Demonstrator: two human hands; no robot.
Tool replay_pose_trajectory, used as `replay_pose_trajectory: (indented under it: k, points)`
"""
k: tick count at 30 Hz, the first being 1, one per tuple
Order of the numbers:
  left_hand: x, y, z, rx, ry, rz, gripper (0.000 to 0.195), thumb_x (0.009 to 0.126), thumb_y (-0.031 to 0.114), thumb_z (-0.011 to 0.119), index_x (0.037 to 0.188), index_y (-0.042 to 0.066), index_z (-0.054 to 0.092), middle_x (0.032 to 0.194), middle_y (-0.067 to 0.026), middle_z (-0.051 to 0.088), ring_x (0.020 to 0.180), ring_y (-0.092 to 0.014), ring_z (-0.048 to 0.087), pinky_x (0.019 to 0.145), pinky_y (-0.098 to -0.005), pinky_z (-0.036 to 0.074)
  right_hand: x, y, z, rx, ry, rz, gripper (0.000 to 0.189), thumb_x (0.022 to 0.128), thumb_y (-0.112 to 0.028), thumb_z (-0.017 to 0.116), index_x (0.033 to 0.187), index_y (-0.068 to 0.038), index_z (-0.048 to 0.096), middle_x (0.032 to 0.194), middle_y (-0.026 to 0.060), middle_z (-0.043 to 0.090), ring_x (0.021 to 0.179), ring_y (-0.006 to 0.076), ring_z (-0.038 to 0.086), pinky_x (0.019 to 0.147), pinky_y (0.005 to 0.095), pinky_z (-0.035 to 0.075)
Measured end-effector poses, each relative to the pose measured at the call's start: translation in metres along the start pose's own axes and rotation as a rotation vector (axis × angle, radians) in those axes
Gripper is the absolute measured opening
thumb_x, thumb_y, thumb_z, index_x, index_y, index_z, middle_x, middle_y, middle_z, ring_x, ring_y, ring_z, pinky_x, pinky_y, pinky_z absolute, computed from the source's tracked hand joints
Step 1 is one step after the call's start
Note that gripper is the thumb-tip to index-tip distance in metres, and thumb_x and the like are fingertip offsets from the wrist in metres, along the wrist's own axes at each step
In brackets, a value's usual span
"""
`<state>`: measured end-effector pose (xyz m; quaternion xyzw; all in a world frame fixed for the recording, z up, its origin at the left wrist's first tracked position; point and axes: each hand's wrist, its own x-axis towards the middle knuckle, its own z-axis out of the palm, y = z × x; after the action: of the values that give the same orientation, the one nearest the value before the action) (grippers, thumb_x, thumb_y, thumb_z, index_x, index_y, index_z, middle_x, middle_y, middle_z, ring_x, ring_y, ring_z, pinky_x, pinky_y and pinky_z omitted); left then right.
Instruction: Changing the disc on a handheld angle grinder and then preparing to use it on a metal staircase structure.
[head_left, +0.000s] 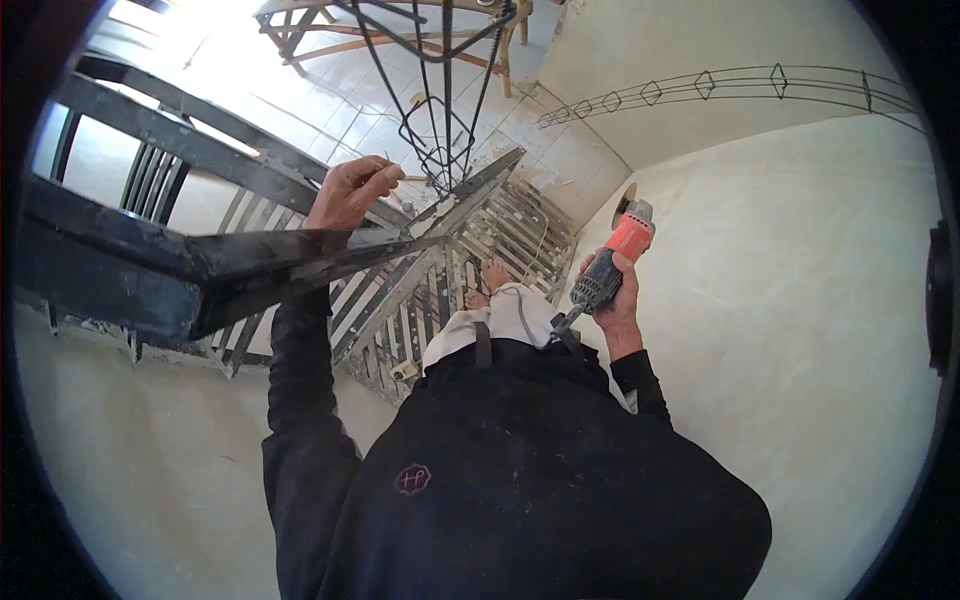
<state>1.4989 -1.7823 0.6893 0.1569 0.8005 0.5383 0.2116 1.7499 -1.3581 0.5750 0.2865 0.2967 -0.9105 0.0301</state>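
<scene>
My right hand (624, 296) grips an angle grinder (628, 238) by its dark grey rear body. The grinder's red front half points up and away, and a thin disc (624, 204) stands at its head. From its rear end a power cord (523, 315) loops down by my legs. My left hand (349, 193) is raised beyond a dark steel beam (255, 259), which crosses in front of the wrist. Its thumb and fingertips are pinched close together. Whether something small is held between them cannot be made out. A rebar cage (448, 97) rises just beyond that hand.
My bare feet (491, 277) stand on a slatted metal platform (517, 232) at a steel stair frame (195, 165). Tiled floor (495, 150) shows lower down, with a wooden bench (390, 37). A rebar truss (705, 86) leans by the plastered wall (750, 262).
</scene>
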Motion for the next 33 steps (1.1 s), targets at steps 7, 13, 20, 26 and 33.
replay_pose_trajectory:
  k: [7,13,20,26,33]
  points:
    - [-0.019,0.004,-0.006,-0.116,0.111,0.044,0.042,0.118,0.032,0.059,0.1,-0.003,0.074,0.091,-0.0073,0.073,0.085,-0.014,0.067,0.079,-0.0312,0.054,-0.001,0.019,0.005,0.064,0.113,-0.037,0.038,0.098,-0.039,0.073,0.114,-0.006,0.064,0.1,0.0163,0.075,0.083,0.0267,0.077,0.076,0.0424,0.067]
    - [-0.041,0.001,-0.053,-0.183,0.152,0.272,0.044,0.118,0.029,0.057,0.09,-0.002,0.069,0.09,-0.0068,0.071,0.08,-0.012,0.063,0.074,-0.0283,0.05,0.007,0.025,-0.005,0.093,0.136,-0.043,0.038,0.097,-0.038,0.075,0.115,-0.006,0.065,0.102,0.015,0.075,0.086,0.0277,0.077,0.079,0.0436,0.067]
    - [-0.067,0.048,-0.098,-0.388,0.536,0.38,0.037,0.116,0.035,0.061,0.09,0.008,0.068,0.114,-0.0132,0.068,0.084,-0.016,0.062,0.08,-0.0297,0.053,0.008,0.027,-0.008,0.094,0.146,-0.029,0.038,0.096,-0.038,0.077,0.114,-0.006,0.064,0.103,0.015,0.074,0.089,0.0282,0.078,0.081,0.0434,0.068]
    - [-0.078,0.1,-0.172,-0.698,0.386,0.51,0.037,0.112,0.037,0.065,0.092,0.007,0.075,0.123,-0.0194,0.07,0.098,-0.028,0.069,0.091,-0.0397,0.061,0.003,0.023,-0.002,0.093,0.151,-0.011,0.036,0.097,-0.036,0.078,0.115,-0.008,0.064,0.099,0.0143,0.076,0.086,0.0269,0.077,0.075,0.0408,0.067]
    - [-0.084,0.097,-0.271,-0.614,0.303,0.727,0.034,0.11,0.033,0.064,0.096,0.007,0.082,0.129,-0.0268,0.074,0.122,-0.043,0.07,0.113,-0.0544,0.055,0.006,0.022,-0.011,0.101,0.116,-0.005,0.039,0.097,-0.037,0.078,0.117,-0.007,0.064,0.099,0.0142,0.076,0.088,0.0267,0.078,0.076,0.0411,0.067]
